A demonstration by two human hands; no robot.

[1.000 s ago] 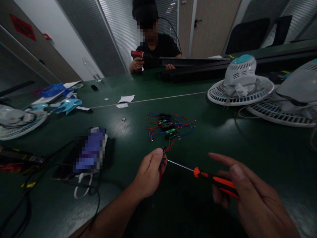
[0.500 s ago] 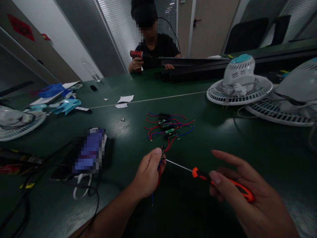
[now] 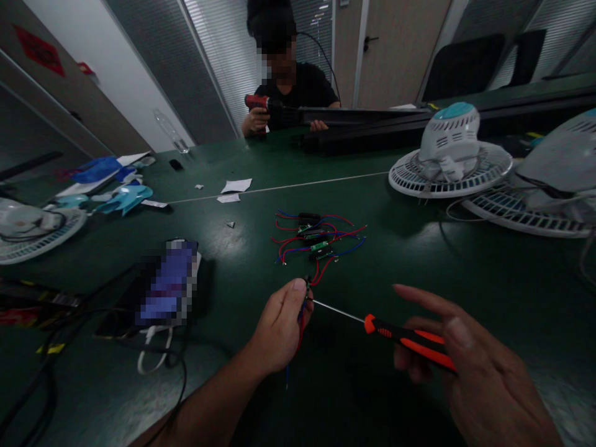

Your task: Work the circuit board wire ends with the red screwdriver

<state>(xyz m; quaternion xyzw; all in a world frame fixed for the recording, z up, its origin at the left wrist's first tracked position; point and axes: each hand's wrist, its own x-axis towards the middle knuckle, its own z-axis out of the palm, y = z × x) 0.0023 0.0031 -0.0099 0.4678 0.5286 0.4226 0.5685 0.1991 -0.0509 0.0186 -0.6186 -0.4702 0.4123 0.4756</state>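
The left hand [image 3: 279, 329] pinches a red wire [image 3: 302, 329] in closed fingers [image 3: 298, 287]; the right hand [image 3: 479, 379] grips an orange-and-black screwdriver [image 3: 410, 341].

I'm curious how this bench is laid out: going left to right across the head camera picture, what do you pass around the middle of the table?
White desk fan → light-blue plastic pieces → white paper scraps → red-and-blue wired circuit boards → white desk fan with teal top

Dim light, overhead glare on tabletop [image 3: 223, 245], fisheye-bent edges
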